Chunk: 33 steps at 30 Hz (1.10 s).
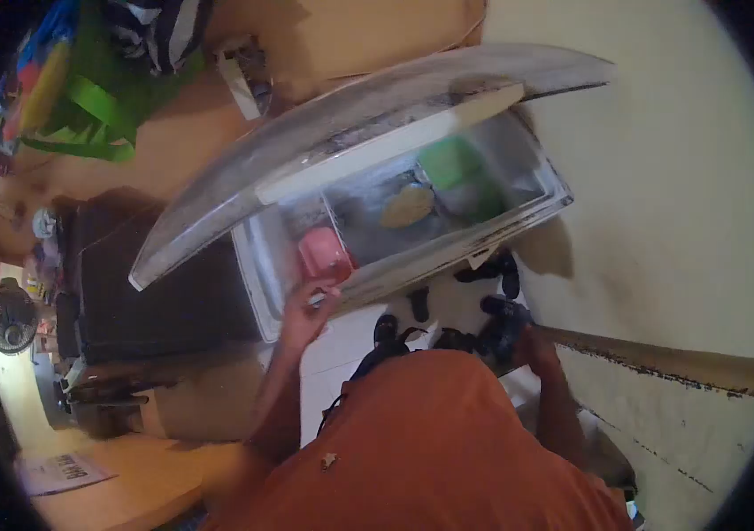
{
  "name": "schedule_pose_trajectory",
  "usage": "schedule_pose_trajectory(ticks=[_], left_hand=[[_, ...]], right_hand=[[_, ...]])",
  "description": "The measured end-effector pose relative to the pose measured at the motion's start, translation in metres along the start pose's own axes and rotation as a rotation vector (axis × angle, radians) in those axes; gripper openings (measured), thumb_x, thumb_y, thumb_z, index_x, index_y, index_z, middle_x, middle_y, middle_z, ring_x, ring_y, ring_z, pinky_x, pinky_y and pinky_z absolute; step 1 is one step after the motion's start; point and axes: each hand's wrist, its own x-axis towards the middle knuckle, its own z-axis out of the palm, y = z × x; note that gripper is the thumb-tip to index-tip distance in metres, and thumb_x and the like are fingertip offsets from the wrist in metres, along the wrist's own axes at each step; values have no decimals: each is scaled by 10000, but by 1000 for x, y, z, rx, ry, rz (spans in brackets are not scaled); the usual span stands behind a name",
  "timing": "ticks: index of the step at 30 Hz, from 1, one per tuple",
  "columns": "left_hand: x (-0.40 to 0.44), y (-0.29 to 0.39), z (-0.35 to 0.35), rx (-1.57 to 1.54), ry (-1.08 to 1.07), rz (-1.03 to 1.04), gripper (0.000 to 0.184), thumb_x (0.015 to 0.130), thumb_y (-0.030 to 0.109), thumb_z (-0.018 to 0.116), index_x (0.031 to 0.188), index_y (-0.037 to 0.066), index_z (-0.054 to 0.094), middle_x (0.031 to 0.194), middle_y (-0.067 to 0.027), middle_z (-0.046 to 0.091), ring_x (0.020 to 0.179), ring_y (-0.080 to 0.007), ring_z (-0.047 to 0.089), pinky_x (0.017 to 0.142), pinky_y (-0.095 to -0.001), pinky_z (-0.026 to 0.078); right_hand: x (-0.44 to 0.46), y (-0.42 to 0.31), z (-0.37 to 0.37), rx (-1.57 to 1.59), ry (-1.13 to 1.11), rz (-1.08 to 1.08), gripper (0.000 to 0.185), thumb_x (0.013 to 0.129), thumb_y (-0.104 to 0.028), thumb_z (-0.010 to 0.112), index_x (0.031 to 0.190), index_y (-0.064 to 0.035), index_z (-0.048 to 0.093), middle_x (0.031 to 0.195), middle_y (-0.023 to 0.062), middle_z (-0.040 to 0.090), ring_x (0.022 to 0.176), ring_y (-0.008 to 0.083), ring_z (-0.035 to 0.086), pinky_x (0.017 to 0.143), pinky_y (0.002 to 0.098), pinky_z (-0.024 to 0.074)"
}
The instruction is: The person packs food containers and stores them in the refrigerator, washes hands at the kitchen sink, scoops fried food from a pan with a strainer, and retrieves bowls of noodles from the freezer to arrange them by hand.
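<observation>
In front of me is a chest freezer (pixel 377 281) whose long curved lid (pixel 377 111) is raised. Inside, at its left end, is a pink plastic container (pixel 324 252). A rounded tan item (pixel 408 206) lies in the middle section, and a green container (pixel 450 162) stands farther right. My left hand (pixel 306 314) is at the freezer's front rim, just below the pink container. Its fingers are bent together around a small pale, pinkish bit that I cannot make out. My right hand (pixel 534 347) hangs low by my side, near dark items; its fingers are blurred.
Several dark shoes (pixel 419 303) are on the tiled floor below the freezer. A dark box-like piece of furniture (pixel 160 292) stands to the left. A wooden table (pixel 160 473) with a printed sheet (pixel 63 473), a fan (pixel 11 317) and a green bag (pixel 98 111) are also there.
</observation>
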Motion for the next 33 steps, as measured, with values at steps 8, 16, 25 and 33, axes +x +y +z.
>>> schedule_pose_trajectory(ticks=[8,16,25,33], left_hand=[[25,-114,39,283,56,339,280,773,208,665,982,26,625,962,-168,612,909,-335,569,819,-409,454],[131,-63,119,329,-433,286,278,814,209,614,1011,13,611,991,-180,614,953,-320,588,846,-388,456],[266,-251,265,541,-694,245,468,815,225,630,1217,19,509,1126,-228,577,1076,-343,548,932,-399,420],[355,-411,342,834,-800,194,568,787,257,621,1252,-17,442,1129,-273,550,1080,-383,524,925,-431,411]], right_hand=[[51,-159,119,-131,-25,-405,453,866,-372,572,1144,-19,517,957,75,564,849,158,531,754,279,446],[176,-166,71,-712,289,-940,295,822,-306,615,925,-30,641,945,140,621,886,267,596,815,368,454],[198,-162,93,-946,686,-784,346,699,-360,667,912,-88,672,871,87,642,948,231,589,1051,469,231],[217,-150,92,-760,745,-812,288,702,-363,666,818,-100,670,906,86,632,1013,230,556,1020,457,280]])
